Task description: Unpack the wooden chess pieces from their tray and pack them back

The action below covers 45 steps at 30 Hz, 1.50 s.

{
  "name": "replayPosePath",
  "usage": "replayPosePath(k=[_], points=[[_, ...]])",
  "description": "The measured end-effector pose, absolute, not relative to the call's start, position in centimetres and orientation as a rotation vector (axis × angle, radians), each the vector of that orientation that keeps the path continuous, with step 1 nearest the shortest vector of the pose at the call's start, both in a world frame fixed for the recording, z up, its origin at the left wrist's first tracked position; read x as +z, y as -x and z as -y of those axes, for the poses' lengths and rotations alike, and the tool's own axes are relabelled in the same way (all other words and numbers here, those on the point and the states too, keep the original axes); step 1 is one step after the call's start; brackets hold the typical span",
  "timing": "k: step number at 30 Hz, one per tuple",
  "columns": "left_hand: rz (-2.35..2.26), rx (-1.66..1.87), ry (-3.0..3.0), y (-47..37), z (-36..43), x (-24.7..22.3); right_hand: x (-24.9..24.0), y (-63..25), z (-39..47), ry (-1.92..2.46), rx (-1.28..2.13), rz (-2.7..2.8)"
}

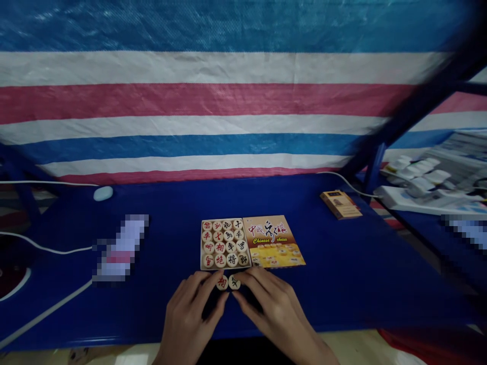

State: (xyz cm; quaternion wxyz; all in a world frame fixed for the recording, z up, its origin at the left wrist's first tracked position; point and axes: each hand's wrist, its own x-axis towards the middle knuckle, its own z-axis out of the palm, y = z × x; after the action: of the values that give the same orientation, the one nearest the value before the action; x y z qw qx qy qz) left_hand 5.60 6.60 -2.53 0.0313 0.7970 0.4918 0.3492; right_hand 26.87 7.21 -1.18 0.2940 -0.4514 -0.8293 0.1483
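My left hand pinches a round Chinese chess piece with a red character between thumb and forefinger. Side by side with it, a Chinese chess piece with a black character sits between the thumb and forefinger of my right hand. Both pieces are low over or on the blue table, just in front of a shallow box. Neat rows of red and black pieces fill that box. Against its right side lies the printed "Chinese chess" lid.
A blurred phone-like object with a white cable lies left on the blue table. Behind it rests a pale blue rounded case. At back right are a small yellow-brown box and a loaded power strip. Striped sheeting hangs behind.
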Motion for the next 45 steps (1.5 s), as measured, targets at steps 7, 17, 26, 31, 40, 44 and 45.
replayPosePath(k=[7, 17, 26, 31, 40, 44, 45], points=[[-1.531, 1.075, -2.418, -5.7, -6.3, -2.7, -1.2, -26.7, -7.1, 1.204, 0.406, 2.208], [-1.68, 1.166, -2.233, -5.9, -9.0, -0.8, -1.2, -26.0, -8.8, 1.323, 0.21, 1.99], [-1.79, 1.103, -2.324, -6.1, -9.5, -1.5, -1.7, -25.2, -9.2, 1.409, 0.021, 1.938], [-1.743, 1.107, -2.257, -6.0, -9.7, -1.8, -1.7, -25.2, -9.3, 1.42, 0.028, 1.946], [-1.644, 1.239, -2.118, -5.9, -9.8, -1.1, -1.5, -25.1, -9.3, 1.37, 0.072, 1.906], [-1.632, 1.332, -2.129, -5.2, -8.8, -0.5, -1.1, -25.7, -8.9, 1.29, 0.153, 1.841], [-1.628, 1.318, -2.156, -4.8, -8.5, -0.5, -1.1, -26.0, -8.7, 1.276, 0.175, 1.847]])
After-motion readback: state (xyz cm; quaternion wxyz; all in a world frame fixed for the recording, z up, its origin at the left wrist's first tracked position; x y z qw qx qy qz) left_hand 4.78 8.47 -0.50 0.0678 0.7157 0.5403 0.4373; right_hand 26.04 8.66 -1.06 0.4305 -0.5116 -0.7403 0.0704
